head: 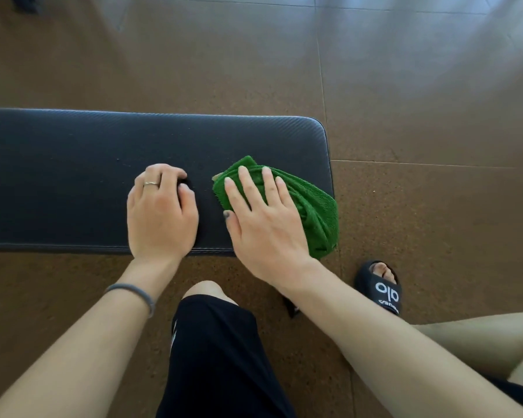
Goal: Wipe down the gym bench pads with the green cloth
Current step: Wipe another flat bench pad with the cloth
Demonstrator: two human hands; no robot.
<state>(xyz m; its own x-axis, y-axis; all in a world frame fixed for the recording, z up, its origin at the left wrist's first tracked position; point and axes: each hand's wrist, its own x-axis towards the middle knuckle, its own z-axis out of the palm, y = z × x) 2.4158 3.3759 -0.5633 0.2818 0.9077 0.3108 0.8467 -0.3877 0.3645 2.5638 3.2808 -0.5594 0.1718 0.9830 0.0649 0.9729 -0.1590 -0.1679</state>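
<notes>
Right hand (261, 215) presses flat, fingers straight, on bunched green terry cloth (311, 212) at the black padded worktop (73, 176) right end, mid-frame; left hand (160, 209) curled, empty, braces beside. Cloth overhangs the edge, may slip off.

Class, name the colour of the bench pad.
Black, textured bench pad, head view.

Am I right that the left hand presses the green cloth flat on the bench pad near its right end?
Not quite: the head view shows the right hand pressing the green cloth on the bench pad. The left hand rests beside it, fingers curled, touching only the pad.
</notes>
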